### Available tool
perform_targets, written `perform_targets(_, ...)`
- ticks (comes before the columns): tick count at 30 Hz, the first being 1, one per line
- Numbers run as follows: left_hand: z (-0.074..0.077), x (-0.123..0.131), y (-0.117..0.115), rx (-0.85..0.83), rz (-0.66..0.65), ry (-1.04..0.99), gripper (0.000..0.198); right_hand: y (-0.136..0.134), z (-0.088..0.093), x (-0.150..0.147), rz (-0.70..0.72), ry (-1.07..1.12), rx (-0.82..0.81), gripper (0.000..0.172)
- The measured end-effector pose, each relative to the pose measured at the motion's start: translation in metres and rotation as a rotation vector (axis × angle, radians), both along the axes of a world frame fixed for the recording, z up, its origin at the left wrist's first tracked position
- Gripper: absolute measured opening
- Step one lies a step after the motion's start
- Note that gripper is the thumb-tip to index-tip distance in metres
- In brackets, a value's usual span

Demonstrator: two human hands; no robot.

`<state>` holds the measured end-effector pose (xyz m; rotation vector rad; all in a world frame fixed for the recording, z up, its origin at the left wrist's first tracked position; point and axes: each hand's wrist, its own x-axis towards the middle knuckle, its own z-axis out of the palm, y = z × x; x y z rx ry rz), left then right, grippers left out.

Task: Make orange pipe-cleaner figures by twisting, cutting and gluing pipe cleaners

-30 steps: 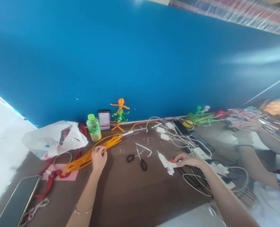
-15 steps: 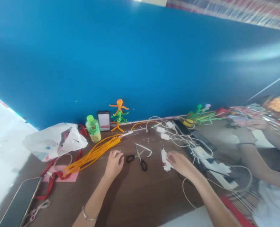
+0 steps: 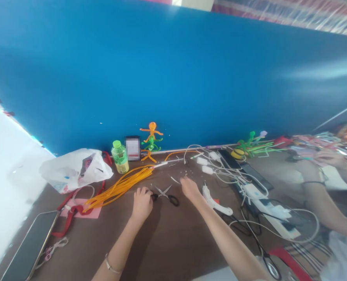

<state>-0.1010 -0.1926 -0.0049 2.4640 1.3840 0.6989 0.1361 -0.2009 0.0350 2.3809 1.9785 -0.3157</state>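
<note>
My right hand (image 3: 190, 190) pinches a thin white strip (image 3: 175, 180), whose free end sticks out to the left of the fingertips. Scissors (image 3: 163, 192) with black handles lie on the table between my hands, blades spread and pointing away. Curled fingers of my left hand (image 3: 143, 203) rest beside the scissors' left handle; a tiny thing may be at the fingertips, too small to name. To the right of my right hand lies a white glue gun (image 3: 216, 201), nozzle pointing away.
A bundle of orange pipe cleaners (image 3: 123, 185), a green-capped bottle (image 3: 120, 158) and a plastic bag (image 3: 78, 168) lie left. Pipe-cleaner figures (image 3: 152, 142) stand at the blue wall. White cables and a power strip (image 3: 278, 220) spread right, near another person's arm (image 3: 319, 195).
My right hand has let go of the glue gun, moved left and taken hold of the white strip. The glue gun now lies at a slant. The scissors have turned and shifted left.
</note>
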Motion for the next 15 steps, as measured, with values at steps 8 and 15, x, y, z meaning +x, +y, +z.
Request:
perform_targets(8, -0.007, -0.022, 0.013, -0.135, 0.011, -0.300, 0.015, 0.008, 0.006, 0.046, -0.033, 0.176, 0.009, 0.018)
perform_targets(15, -0.011, -0.030, 0.019, -0.258, 0.090, -0.612, 0.013, -0.009, 0.003, 0.051, -0.136, 0.295, 0.157, 0.016)
